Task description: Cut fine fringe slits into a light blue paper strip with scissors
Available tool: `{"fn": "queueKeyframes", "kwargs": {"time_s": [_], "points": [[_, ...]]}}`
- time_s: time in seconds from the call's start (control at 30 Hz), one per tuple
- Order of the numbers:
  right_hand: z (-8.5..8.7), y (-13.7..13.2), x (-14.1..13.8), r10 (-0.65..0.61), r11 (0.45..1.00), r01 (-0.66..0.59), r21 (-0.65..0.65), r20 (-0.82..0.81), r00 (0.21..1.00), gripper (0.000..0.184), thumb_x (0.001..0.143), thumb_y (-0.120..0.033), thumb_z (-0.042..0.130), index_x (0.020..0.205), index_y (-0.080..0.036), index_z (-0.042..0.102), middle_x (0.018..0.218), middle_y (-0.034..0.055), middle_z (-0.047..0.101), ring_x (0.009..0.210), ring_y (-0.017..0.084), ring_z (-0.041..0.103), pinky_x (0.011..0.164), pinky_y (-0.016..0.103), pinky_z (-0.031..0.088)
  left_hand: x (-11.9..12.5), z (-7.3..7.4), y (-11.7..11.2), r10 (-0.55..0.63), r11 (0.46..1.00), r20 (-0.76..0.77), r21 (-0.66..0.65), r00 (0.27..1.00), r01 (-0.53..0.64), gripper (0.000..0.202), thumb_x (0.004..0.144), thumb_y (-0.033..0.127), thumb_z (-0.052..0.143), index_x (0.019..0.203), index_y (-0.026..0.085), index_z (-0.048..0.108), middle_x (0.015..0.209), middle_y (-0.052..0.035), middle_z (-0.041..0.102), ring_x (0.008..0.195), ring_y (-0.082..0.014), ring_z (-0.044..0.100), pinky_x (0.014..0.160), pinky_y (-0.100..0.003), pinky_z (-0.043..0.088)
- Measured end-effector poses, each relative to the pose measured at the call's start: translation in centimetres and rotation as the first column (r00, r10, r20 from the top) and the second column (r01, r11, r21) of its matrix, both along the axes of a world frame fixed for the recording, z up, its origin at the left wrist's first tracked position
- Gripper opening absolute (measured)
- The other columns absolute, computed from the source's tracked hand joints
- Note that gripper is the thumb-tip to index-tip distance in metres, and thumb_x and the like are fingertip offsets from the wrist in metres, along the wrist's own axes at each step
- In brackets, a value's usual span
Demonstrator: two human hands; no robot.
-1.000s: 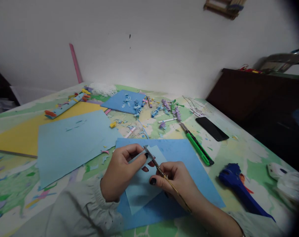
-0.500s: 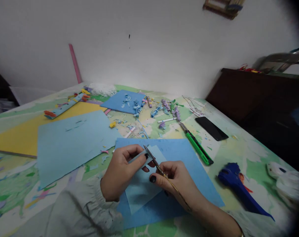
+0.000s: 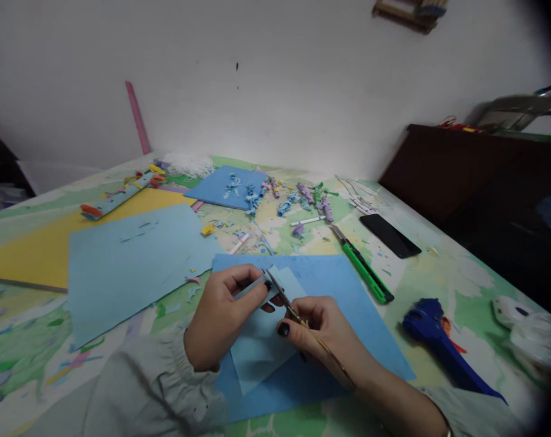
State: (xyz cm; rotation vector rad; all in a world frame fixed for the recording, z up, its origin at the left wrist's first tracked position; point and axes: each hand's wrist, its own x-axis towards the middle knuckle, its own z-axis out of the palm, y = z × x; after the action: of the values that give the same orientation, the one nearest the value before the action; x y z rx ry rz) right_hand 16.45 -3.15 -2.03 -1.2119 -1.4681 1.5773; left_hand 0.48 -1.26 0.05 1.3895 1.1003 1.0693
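Observation:
My left hand (image 3: 232, 309) pinches a small piece of light blue craft paper (image 3: 252, 285) between thumb and fingers. My right hand (image 3: 327, 331) is closed around a pair of scissors (image 3: 282, 298), its blades pointing up and left and meeting the paper at my left fingertips. Beneath both hands lies a larger light blue sheet (image 3: 261, 355), on top of a darker blue foam sheet (image 3: 348, 358). The scissors' handles are partly hidden by my right fingers.
A green utility knife (image 3: 369, 273), a black phone (image 3: 390, 235) and a blue glue gun (image 3: 443, 346) lie to the right. Left are a pale blue sheet (image 3: 139, 273) and a yellow sheet (image 3: 25, 255). Paper scraps and curled pieces (image 3: 303, 197) are strewn towards the wall.
The scissor blades look slightly more apart at their tips than before. Both hands stay in nearly the same place, and the other things have not moved.

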Motion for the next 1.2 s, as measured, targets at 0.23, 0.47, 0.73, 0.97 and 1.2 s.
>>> {"fn": "queueKeyframes", "kwargs": {"time_s": [0.23, 0.47, 0.73, 0.97, 1.2], "points": [[-0.03, -0.01, 0.04, 0.033, 0.999, -0.032, 0.018, -0.016, 0.999, 0.048, 0.063, -0.058, 0.065, 0.057, -0.015, 0.046, 0.043, -0.0074, 0.035, 0.038, 0.004, 0.028, 0.036, 0.019, 0.016, 0.00, 0.01, -0.01, 0.044, 0.999, -0.016, 0.026, 0.999, -0.044, 0.015, 0.076, 0.016, 0.053, 0.063, 0.015, 0.061, 0.058, -0.0003, 0.065, 0.057, -0.0139, 0.060, 0.059, -0.024, 0.047], [-0.28, 0.03, 0.12, 0.046, 0.999, -0.045, 0.010, -0.023, 0.999, 0.048, 0.065, -0.058, 0.064, 0.057, -0.015, 0.044, 0.042, -0.0081, 0.032, 0.037, 0.004, 0.026, 0.035, 0.019, 0.015, 0.04, 0.21, 0.03, 0.107, 0.994, -0.049, 0.041, 0.993, -0.105, 0.015, 0.073, 0.014, 0.055, 0.059, 0.015, 0.060, 0.056, 0.0002, 0.064, 0.058, -0.0137, 0.060, 0.060, -0.023, 0.047], [-0.51, 0.02, 0.10, 0.024, 1.000, -0.024, -0.013, -0.042, 0.999, 0.047, 0.060, -0.055, 0.069, 0.055, -0.015, 0.044, 0.040, -0.0081, 0.035, 0.036, 0.004, 0.027, 0.034, 0.018, 0.017, 0.11, 0.19, 0.00, 0.110, 0.993, -0.043, 0.036, 0.993, -0.109, 0.014, 0.073, 0.015, 0.056, 0.060, 0.016, 0.061, 0.057, 0.0004, 0.065, 0.058, -0.0139, 0.061, 0.059, -0.023, 0.047], [-0.46, 0.06, 0.05, 0.002, 1.000, -0.003, -0.014, -0.039, 0.999, 0.044, 0.060, -0.051, 0.071, 0.056, -0.015, 0.046, 0.040, -0.0083, 0.035, 0.035, 0.003, 0.027, 0.034, 0.017, 0.016, 0.17, 0.11, 0.04, 0.088, 0.996, -0.033, 0.028, 0.996, -0.087, 0.014, 0.073, 0.014, 0.056, 0.061, 0.015, 0.062, 0.056, 0.0002, 0.064, 0.057, -0.0129, 0.060, 0.059, -0.022, 0.047], [-0.56, 0.09, 0.10, -0.003, 1.000, 0.003, 0.006, -0.037, 0.999, 0.041, 0.062, -0.045, 0.072, 0.054, -0.015, 0.045, 0.039, -0.0080, 0.036, 0.035, 0.003, 0.028, 0.033, 0.017, 0.017, 0.22, 0.22, -0.05, 0.073, 0.997, -0.008, -0.002, 0.997, -0.073, 0.014, 0.074, 0.014, 0.056, 0.061, 0.014, 0.062, 0.059, -0.0006, 0.065, 0.055, -0.0119, 0.059, 0.057, -0.021, 0.047]]}}
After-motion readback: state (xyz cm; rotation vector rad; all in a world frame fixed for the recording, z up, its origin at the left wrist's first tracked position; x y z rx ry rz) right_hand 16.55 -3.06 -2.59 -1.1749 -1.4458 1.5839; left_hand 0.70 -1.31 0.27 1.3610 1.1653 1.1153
